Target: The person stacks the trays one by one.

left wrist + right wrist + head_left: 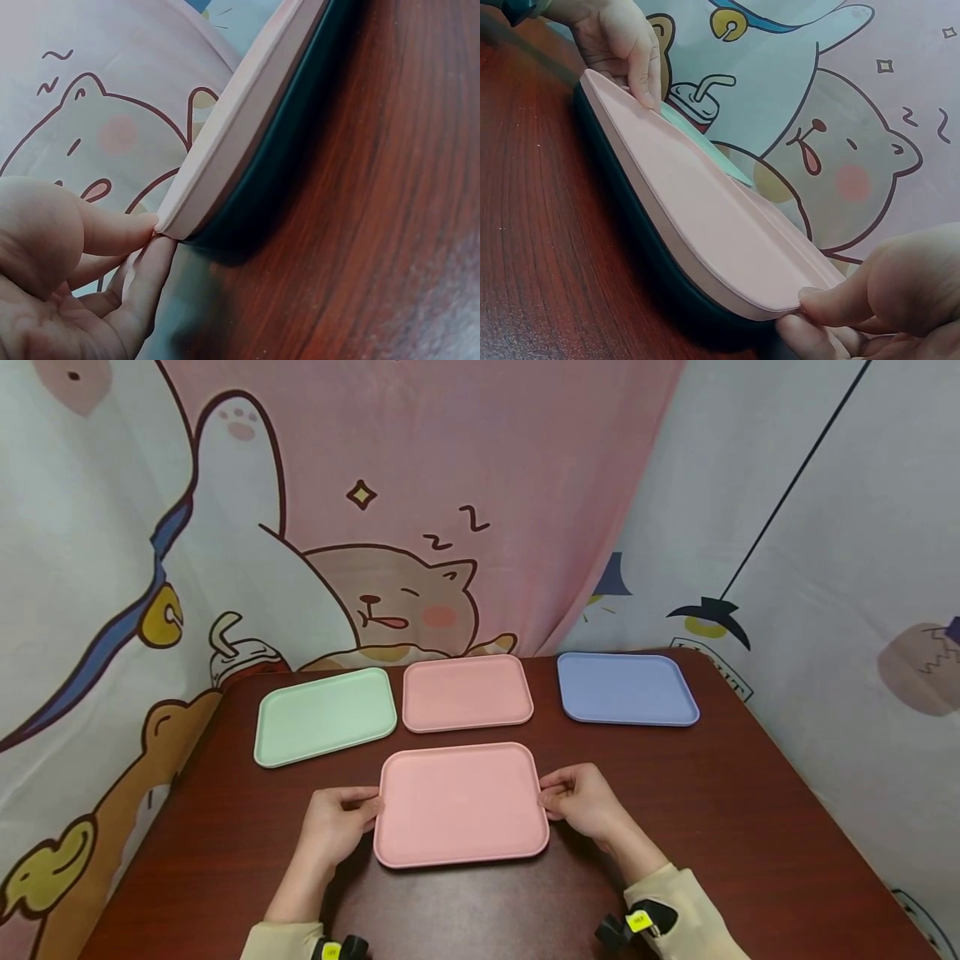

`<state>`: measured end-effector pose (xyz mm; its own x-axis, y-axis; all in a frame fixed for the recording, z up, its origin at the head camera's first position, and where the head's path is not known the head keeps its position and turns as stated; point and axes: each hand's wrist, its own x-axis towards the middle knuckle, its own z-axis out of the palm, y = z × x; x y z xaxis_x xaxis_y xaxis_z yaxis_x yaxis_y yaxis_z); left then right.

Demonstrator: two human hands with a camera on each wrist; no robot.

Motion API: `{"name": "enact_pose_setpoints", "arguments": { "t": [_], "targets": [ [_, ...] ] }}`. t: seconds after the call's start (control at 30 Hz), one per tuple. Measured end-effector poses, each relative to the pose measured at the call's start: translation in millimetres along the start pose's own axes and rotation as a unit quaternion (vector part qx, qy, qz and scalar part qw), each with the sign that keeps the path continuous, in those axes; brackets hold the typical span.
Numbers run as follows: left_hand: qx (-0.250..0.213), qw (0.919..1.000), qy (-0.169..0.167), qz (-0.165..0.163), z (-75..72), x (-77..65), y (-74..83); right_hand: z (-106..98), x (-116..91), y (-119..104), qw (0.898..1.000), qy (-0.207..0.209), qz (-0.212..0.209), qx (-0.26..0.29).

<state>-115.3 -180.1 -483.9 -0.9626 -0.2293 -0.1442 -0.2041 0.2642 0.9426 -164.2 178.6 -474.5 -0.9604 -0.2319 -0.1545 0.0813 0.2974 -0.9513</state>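
Observation:
A pink rectangular tray (461, 806) with a raised rim lies level before me, held at both short sides. My left hand (333, 827) pinches its left edge between thumb and fingers. On the opposite edge, my right hand (588, 802) has the same kind of pinch. Close up in the left wrist view, the thumb (124, 232) presses the tray's rim from above with fingers beneath. The right wrist view shows the right thumb (832, 300) on the rim as well. A dark band runs under the tray; whether it touches the table I cannot tell.
Behind the held tray, a green tray (326, 718), a second pink tray (468, 693) and a blue tray (627, 689) lie along the far side of the brown table (750, 827). A cartoon-printed curtain (525, 485) hangs behind the table and along its sides.

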Motion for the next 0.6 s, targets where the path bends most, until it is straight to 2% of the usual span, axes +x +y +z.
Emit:
{"name": "enact_pose_setpoints", "arguments": {
  "t": [0.37,0.6],
  "targets": [
    [-0.008,0.9999,-0.005,-0.013,-1.5,-0.5,0.8,0.0,-0.8,1.4,1.0,0.004,0.006,0.002],
    [-0.008,0.9997,-0.008,-0.023,-2.7,-1.5,0.9,-4.2,-0.7,3.3,0.999,-0.011,0.005,0.029]
  ]
}}
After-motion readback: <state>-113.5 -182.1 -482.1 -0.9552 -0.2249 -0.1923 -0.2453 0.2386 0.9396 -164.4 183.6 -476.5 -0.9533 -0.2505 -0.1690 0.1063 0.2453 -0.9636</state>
